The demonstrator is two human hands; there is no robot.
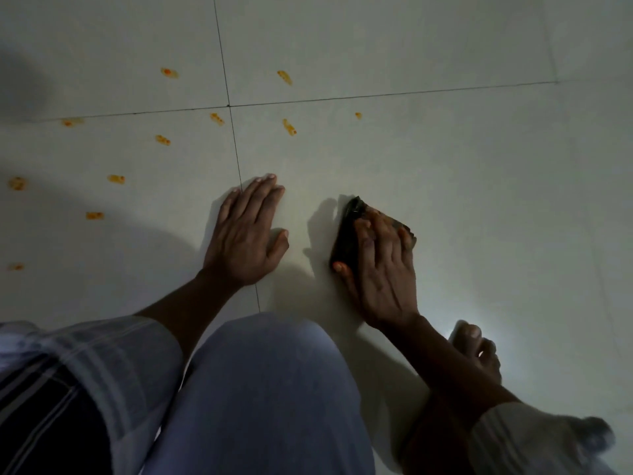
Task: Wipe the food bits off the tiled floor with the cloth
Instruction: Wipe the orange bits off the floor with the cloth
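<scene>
Two hands: left hand [245,234] flat, right hand [380,269] seemingly pressing cloth [346,231].

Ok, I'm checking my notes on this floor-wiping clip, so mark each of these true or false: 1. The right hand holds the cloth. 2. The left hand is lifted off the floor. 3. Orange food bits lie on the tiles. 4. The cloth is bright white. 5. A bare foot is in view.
1. True: the right hand presses the cloth to the tiled floor.
2. False: the left hand rests flat on the floor, fingers straight.
3. True: orange food bits lie scattered beyond and left of the hands.
4. False: the cloth is dark.
5. True: a bare foot shows at lower right.
</scene>
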